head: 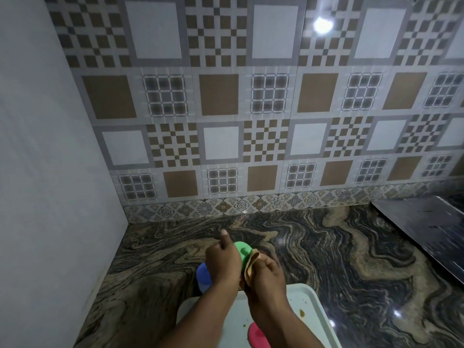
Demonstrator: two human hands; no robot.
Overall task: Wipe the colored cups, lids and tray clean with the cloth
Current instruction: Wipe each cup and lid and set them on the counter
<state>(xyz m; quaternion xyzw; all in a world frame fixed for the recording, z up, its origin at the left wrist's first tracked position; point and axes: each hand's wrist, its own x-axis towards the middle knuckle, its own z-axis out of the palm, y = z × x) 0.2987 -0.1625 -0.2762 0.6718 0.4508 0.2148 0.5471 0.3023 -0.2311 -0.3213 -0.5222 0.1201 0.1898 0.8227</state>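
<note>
Two hands meet above the surface [326,247], just beyond the far edge of the white tray [308,305]. Here the left hand [222,262] grips the green lid [242,249], one finger raised. The right hand [266,275] grips the tan cloth [251,264] and presses it to the lid's right side, so the lid lies directly left of the cloth, touching it. A blue cup [204,276] stands toward the surface's left edge; a pink piece [254,334] sits on the stained tray.

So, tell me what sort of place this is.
Most likely a home kitchen: a polished, marbled stone counter, patterned backsplash tiles rising behind it, and a food-smeared white tray at the counter's near edge.
</note>
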